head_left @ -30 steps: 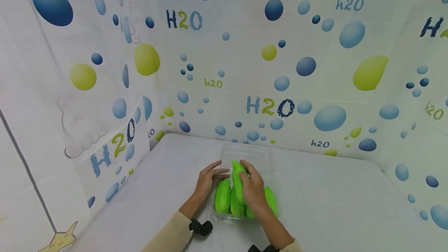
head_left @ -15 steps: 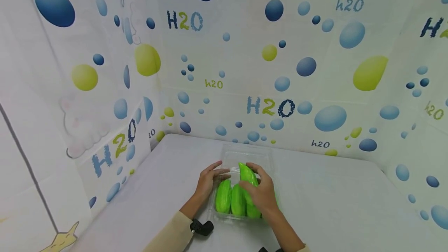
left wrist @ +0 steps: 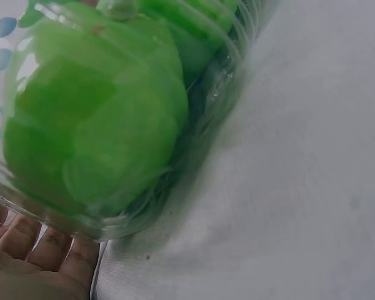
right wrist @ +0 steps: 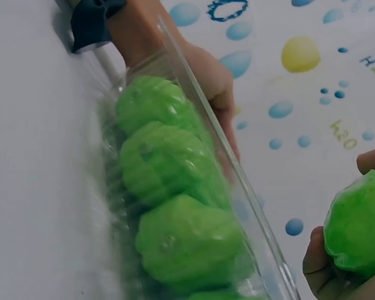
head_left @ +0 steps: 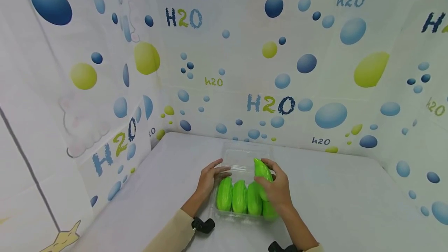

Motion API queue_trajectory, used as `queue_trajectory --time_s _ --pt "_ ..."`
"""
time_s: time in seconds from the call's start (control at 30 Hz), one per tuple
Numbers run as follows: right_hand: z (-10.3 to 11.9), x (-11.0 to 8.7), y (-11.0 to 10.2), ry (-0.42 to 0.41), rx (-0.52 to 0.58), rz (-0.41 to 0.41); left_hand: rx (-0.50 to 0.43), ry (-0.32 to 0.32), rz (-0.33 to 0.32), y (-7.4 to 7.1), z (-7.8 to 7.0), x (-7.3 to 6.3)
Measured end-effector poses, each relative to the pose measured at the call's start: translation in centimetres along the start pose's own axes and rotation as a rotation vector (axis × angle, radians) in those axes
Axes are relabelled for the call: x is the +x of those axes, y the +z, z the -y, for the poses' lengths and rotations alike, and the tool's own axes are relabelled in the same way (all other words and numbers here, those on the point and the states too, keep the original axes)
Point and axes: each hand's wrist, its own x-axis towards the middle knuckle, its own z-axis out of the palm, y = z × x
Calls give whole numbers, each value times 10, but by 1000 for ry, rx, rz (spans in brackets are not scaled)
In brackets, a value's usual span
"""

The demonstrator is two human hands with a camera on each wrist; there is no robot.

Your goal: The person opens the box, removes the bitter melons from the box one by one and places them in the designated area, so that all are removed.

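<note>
While the right grip [head_left: 279, 188] pinches the raised green gourd [head_left: 263, 171] between thumb and fingers, closed only as far as its girth allows, the likeliest trouble is a slip. Its skin looks glossy and smooth, and the thumb and fingers bear on its sides, so a loose squeeze could let it slide or roll out. It hangs tilted over the right end of the clear box [head_left: 232, 214], tip up and pointing away from the person; whether its lower end touches the gourds beneath cannot be told.

Four more gourds [head_left: 239, 196] stand side by side in the box, the rightmost partly hidden behind the raised one and the hand. Because they sit so close, a sideways knock there could shove the row or wedge one against another.

The left grip [head_left: 209, 178] holds no gourd: its fingers reach out loosely beside the box's far left corner, and whether they press the wall is unclear. If they bear no real weight, the thin plastic could skid on the smooth white counter [head_left: 336, 197] under a bump, or flex if pushed hard. The clear lid [head_left: 245, 154], lying back behind the box, could drag or twist along with it.
</note>
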Motion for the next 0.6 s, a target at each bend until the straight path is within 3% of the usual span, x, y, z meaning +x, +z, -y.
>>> queue_trajectory --time_s 0.27,0.6 --pt "-2 6 -22 44 -24 -61 17 -9 -14 2 1 0" --pt "-10 15 -41 35 -28 -120 61 10 -15 0 0 0"
